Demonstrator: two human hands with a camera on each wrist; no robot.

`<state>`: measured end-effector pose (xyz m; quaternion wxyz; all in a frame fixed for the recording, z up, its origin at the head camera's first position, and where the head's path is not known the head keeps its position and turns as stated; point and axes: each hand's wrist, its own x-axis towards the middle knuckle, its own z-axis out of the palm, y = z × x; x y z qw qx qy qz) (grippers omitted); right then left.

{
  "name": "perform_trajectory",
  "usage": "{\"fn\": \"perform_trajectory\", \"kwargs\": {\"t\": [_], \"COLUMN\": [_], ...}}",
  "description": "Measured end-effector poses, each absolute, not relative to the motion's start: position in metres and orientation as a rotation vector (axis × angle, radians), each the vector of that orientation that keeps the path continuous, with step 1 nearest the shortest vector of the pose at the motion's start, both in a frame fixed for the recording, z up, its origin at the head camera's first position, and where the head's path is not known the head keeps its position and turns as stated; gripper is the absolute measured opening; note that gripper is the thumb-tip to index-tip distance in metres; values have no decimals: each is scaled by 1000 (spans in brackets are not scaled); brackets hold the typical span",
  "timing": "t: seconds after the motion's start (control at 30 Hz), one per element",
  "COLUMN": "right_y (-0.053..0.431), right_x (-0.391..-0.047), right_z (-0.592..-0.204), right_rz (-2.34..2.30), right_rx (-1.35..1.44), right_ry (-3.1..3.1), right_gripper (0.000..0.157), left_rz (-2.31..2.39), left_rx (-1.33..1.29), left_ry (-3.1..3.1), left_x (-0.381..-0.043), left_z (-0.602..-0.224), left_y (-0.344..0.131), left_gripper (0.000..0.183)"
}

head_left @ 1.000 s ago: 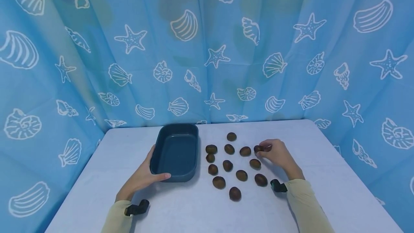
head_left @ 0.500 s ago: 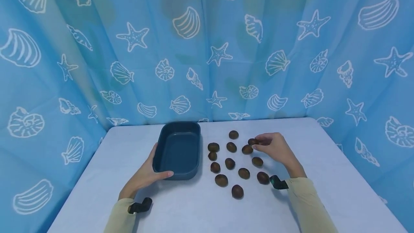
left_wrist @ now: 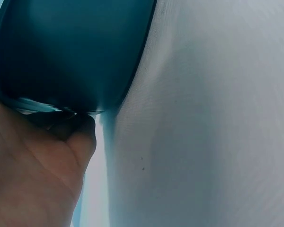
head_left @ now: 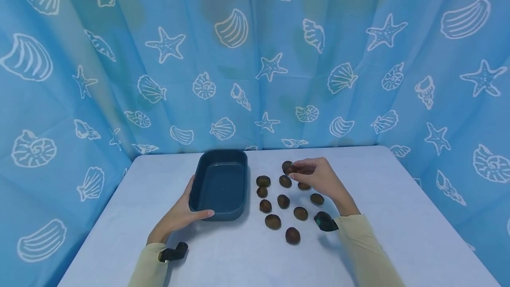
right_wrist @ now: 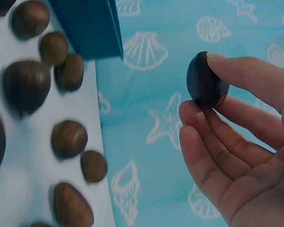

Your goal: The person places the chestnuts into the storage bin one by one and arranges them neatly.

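Note:
My right hand [head_left: 318, 175] pinches a dark brown chestnut [right_wrist: 206, 80] between thumb and fingertips; in the right wrist view it is raised off the table. From the head it overlaps the farthest loose chestnut. Several more brown chestnuts [head_left: 283, 201] lie scattered on the white tabletop, below and left of this hand, one partly covered by it. At the left, my left hand [head_left: 181, 214] grips the near left corner of a deep dark teal rectangular dish [head_left: 237, 211], thumb at the near side, fingers along the left wall. Nothing lies inside the dish.
The white-covered table [head_left: 247, 260] ends at the back against a blue curtain [head_left: 255, 96] with white shells and starfish. A dark camera mount sits on each wrist. A short gap separates the dish from the nearest chestnuts.
My right hand has picked up a chestnut from the right of the group and carried it leftward over the others. The left hand stays on the dish; the view shifts slightly.

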<state>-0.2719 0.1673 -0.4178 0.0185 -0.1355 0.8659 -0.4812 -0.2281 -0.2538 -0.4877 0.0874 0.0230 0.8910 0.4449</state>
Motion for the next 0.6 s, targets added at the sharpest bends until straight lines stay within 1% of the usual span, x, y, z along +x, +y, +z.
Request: {"fn": "perform_trajectory", "kwargs": {"t": [0.4, 0.6], "right_y": [115, 90], "right_x": [-271, -273], "right_z": [-404, -405], "right_rz": [-1539, -1554], "right_rx": [-612, -615], "right_ry": [2650, 2609], "right_gripper": [34, 34], "left_rz": [1324, 1315], "left_rx": [55, 62], "left_ry": [2641, 2647], "left_x": [-227, -228], "left_z": [-488, -488], "left_y": [-254, -255], "left_gripper": [133, 133]}}
